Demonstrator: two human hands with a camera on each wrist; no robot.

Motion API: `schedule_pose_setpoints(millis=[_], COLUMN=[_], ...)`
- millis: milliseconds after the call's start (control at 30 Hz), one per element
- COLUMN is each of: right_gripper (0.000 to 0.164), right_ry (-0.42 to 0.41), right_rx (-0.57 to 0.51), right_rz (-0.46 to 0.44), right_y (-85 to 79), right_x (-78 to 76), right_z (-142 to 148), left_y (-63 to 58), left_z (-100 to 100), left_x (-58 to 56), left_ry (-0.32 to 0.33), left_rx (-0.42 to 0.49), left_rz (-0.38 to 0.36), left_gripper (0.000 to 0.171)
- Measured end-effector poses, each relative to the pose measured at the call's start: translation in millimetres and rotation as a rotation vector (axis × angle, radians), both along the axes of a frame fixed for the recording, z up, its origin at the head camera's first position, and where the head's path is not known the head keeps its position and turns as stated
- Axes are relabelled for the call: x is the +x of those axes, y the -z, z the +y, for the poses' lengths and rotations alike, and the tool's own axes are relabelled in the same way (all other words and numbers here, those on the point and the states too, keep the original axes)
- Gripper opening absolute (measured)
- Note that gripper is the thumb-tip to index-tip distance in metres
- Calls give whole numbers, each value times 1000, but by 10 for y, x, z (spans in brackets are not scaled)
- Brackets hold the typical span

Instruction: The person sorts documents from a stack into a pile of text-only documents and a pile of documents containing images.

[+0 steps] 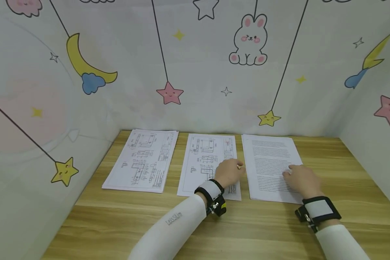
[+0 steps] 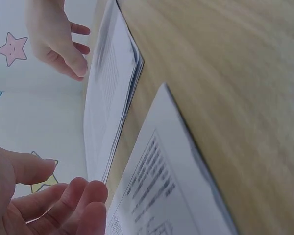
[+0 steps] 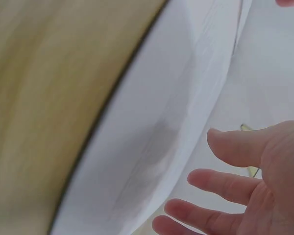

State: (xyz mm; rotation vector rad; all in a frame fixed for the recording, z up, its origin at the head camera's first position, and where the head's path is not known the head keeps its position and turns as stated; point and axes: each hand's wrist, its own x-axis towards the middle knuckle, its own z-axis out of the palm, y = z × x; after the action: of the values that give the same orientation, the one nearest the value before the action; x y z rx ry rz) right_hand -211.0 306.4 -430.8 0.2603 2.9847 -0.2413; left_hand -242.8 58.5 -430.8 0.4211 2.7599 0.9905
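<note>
Three stacks of printed paper lie side by side. My left hand is over the right part of the middle stack, which bears technical drawings. Its fingers are loosely bent, with nothing between them in the left wrist view. My right hand is at the right edge of the right stack, printed with lines of text. In the right wrist view its thumb and fingers are spread and hold nothing. Whether either hand touches the paper I cannot tell.
At the left lies another stack of drawings, its sheets slightly uneven at the top. The wooden table meets a white fabric backdrop behind and at both sides, printed with stars, a moon and a rabbit.
</note>
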Motion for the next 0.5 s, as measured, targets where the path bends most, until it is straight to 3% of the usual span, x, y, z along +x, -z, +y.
schedule_pose_setpoints(millis=[233, 500], right_gripper=[50, 53], right_ry=[-80, -144], right_rx=[-30, -62], right_rz=[110, 219], right_y=[-27, -38], right_x=[-34, -76], right_z=[-356, -708], left_y=[-96, -339], left_z=[-310, -772], left_x=[-82, -189], left_ry=[12, -40], left_rx=[-41, -53], left_rz=[110, 175], left_gripper=[33, 33])
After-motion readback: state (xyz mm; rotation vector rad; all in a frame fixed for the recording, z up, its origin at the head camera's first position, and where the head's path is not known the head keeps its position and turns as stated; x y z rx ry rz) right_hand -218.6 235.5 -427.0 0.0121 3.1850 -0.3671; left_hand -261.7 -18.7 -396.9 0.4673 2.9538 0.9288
